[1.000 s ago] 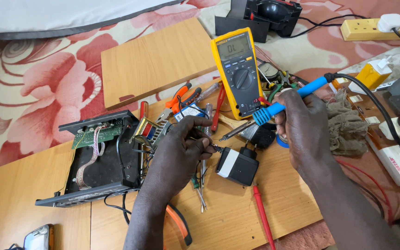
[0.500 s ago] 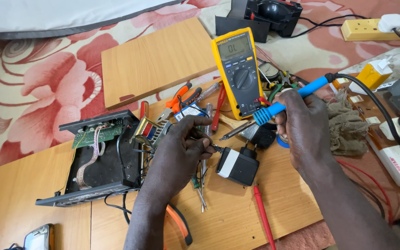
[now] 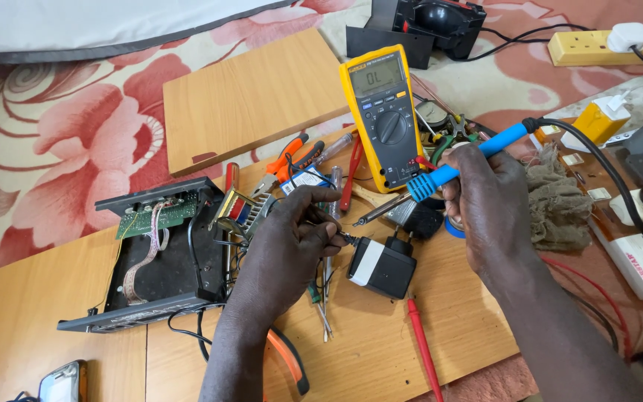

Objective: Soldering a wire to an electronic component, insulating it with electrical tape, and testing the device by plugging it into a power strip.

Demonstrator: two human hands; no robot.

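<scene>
My right hand (image 3: 489,205) grips a blue-handled soldering iron (image 3: 440,175), its metal tip angled down-left toward a point just left of a black and white power adapter (image 3: 381,266). My left hand (image 3: 288,246) pinches a small part or wire end right at that tip; what it is cannot be made out. The adapter lies on the wooden board (image 3: 381,350) between my two hands. Left of my left hand sits an opened black device case (image 3: 161,257) with a green circuit board and a small transformer (image 3: 241,212) at its right edge.
A yellow multimeter (image 3: 385,112) stands behind my hands. Orange-handled pliers (image 3: 288,156), screwdrivers and a red probe (image 3: 422,350) lie around. A second wooden board (image 3: 251,97) is at the back, a grey rag (image 3: 560,205) and a power strip (image 3: 597,45) to the right, a phone (image 3: 61,381) bottom left.
</scene>
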